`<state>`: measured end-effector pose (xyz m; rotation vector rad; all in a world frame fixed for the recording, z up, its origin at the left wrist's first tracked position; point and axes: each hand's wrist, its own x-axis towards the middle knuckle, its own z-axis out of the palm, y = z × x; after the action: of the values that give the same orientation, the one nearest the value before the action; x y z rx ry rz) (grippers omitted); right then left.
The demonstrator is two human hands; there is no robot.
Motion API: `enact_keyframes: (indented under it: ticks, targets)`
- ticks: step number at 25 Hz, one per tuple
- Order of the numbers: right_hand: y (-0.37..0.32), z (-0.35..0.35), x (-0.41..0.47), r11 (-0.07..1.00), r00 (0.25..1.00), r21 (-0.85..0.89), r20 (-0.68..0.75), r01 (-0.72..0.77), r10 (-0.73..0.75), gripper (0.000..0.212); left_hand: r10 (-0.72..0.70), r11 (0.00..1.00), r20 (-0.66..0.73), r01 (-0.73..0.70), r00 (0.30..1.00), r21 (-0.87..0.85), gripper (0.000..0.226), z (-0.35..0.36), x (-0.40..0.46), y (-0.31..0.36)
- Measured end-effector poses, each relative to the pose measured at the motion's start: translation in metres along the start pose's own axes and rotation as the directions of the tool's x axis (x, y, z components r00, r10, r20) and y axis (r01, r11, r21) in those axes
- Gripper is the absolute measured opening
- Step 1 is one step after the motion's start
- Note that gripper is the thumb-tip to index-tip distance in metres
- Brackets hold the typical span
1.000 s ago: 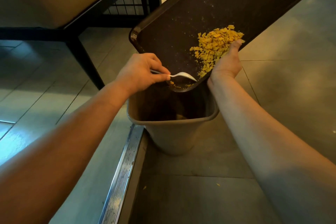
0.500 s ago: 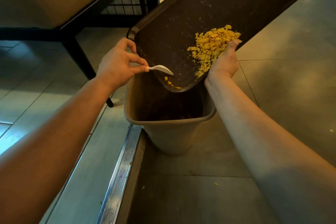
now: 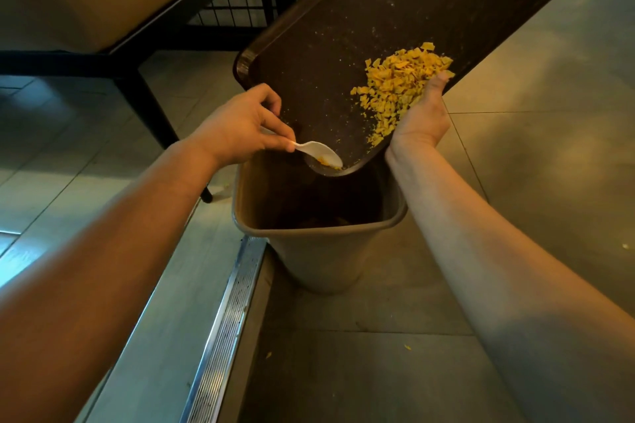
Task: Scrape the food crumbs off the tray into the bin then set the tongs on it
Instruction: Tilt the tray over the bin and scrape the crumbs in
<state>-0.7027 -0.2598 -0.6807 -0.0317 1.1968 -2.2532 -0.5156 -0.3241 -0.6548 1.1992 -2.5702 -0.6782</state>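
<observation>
So the dark brown tray [image 3: 395, 27] is tilted steeply, running from the upper right of the frame down to the centre, with its lowest corner hanging right over the open mouth of the tan bin [image 3: 319, 251] in the middle of the shot. A big clump of yellow food crumbs [image 3: 398, 82] sits against the tray's right-hand rim, plus a light dusting of tiny specks across the rest of the surface.

The right hand [image 3: 421, 113] holds the tray from underneath at that right edge, thumb hooked over the rim and touching the crumb pile, so that grip is closed around the tray edge. The left hand [image 3: 237, 127], centre left, pinches the handle of a white plastic spoon [image 3: 319, 153] between thumb and fingers; the spoon's bowl lies on the tray's bottom corner with a bit of yellow residue on it, just above the bin opening.

The bin stands on the grey tiled floor [image 3: 515, 182] beside a metal drain strip [image 3: 223, 336] running towards the lower left. A couple of stray crumbs lie on the tiles near the bottom. A black-legged worktop [image 3: 137, 45] fills the upper left. Can't see any tongs anywhere.
</observation>
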Motion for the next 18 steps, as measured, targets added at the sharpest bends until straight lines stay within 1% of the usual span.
enact_keyframes:
  ticks: [2,5,6,7,10,13,15,18]
  targets:
    - [0.000,0.000,-0.001,1.000,1.000,0.015,0.008,0.000,0.000,0.039,0.025,1.000,0.010,-0.024,1.000,-0.009,0.013,0.000,0.001,0.005]
    - [0.000,0.000,-0.001,1.000,1.000,0.006,-0.004,0.007,-0.007,0.040,-0.011,0.998,-0.121,0.004,0.993,-0.059,0.015,-0.004,0.002,0.006]
    - [0.000,0.000,-0.001,1.000,1.000,0.009,-0.006,0.011,-0.010,0.039,-0.022,0.998,-0.139,0.015,0.990,-0.053,0.015,-0.004,0.002,0.005]
    - [0.000,0.000,-0.001,1.000,1.000,0.012,-0.004,0.012,-0.012,0.039,-0.025,0.999,-0.127,0.020,0.992,-0.036,0.015,-0.003,0.002,0.004]
    - [0.000,0.000,-0.001,1.000,1.000,-0.004,-0.004,0.013,-0.013,0.039,-0.007,1.000,-0.031,0.008,0.999,0.024,0.011,0.000,-0.001,0.008]
    - [0.000,0.000,-0.003,1.000,1.000,-0.003,-0.007,0.023,-0.023,0.038,-0.027,1.000,0.004,0.027,1.000,-0.005,0.013,-0.006,-0.004,0.012]
    - [-0.001,0.000,-0.004,0.999,0.999,-0.010,-0.013,0.034,-0.035,0.034,-0.032,0.999,-0.039,0.031,0.999,-0.018,0.019,-0.010,-0.005,0.010]
    - [-0.001,0.000,-0.006,0.999,0.999,-0.017,-0.012,0.043,-0.044,0.029,-0.017,0.992,-0.152,0.035,0.988,0.119,0.013,-0.010,-0.005,0.004]
